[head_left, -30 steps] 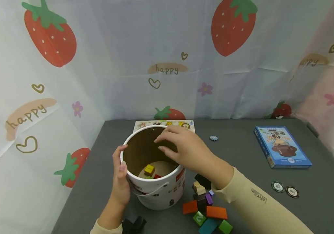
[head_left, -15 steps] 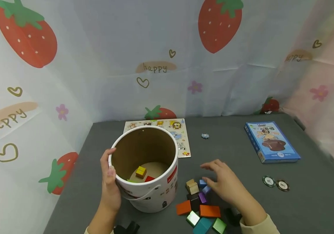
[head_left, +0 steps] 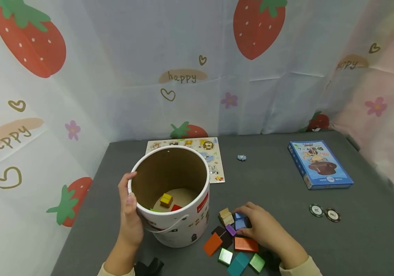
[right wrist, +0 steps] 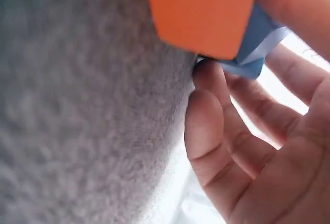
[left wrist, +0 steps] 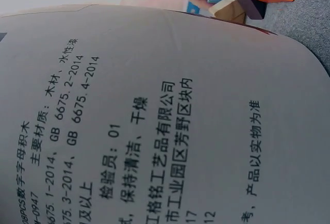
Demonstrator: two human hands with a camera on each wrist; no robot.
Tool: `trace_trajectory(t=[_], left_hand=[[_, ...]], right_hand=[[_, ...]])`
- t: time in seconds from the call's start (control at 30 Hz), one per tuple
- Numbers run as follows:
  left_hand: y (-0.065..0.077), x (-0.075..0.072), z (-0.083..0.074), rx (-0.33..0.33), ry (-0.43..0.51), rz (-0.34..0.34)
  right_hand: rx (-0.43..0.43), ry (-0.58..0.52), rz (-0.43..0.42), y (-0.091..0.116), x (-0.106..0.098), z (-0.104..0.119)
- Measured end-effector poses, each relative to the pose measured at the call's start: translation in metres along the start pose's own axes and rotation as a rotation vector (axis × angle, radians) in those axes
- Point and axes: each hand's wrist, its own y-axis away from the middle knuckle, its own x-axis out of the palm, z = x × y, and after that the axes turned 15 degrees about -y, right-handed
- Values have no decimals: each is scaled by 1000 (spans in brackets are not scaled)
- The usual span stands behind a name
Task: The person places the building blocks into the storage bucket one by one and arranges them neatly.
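My left hand [head_left: 130, 218] grips the near-left rim of a white printed bucket [head_left: 174, 224], fingers outside and thumb at the edge. The bucket stands tilted slightly towards me; a yellow block [head_left: 166, 200] and a red block [head_left: 176, 207] lie inside it. To its right, my right hand [head_left: 264, 226] pinches two blue blocks [head_left: 240, 221] on the table, thumb on the near side and fingers on the far side. In the right wrist view the fingers [right wrist: 206, 123] curl by the blue block [right wrist: 255, 43], partly hidden behind an orange block [right wrist: 203, 15].
Around the right hand lie a plain wooden block [head_left: 226, 217], a purple block [head_left: 230, 230], orange blocks [head_left: 246, 244], a teal block [head_left: 238, 263] and green blocks [head_left: 257, 263]. Behind are an animal board [head_left: 214, 159], a blue box [head_left: 320, 165] and two chips [head_left: 333, 215].
My right hand has come out from over the bucket, down to the right, and closed around the blue blocks. Several nearby blocks shifted slightly. My left hand stays on the bucket.
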Motion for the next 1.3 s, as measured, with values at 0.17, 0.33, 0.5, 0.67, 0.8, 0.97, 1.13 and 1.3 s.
trace_trajectory(t=[0.17, 0.33, 0.5, 0.67, 0.8, 0.97, 1.13, 1.3], left_hand=[[0, 1, 2, 6, -11, -6], [0, 0, 2, 5, -23, -13], [1, 0, 3, 1, -36, -10], [1, 0, 2, 0, -47, -8], [0, 0, 2, -3, -45, -19], [-1, 0, 1, 15, -65, -33], [-3, 0, 1, 14, -103, -34], [-1, -2, 1, 11, -135, -38]], right_hand=[[33, -71, -95, 4, -2, 1], [29, -92, -140, 6, -8, 2], [14, -142, -149, 7, -10, 4], [62, -186, -202, 4, -9, 7], [-17, -240, -276, -1, -14, 20], [-223, -247, -395, -10, -38, 67], [-440, -267, -482, -24, -59, 125], [-627, -219, -296, -48, -60, 176]])
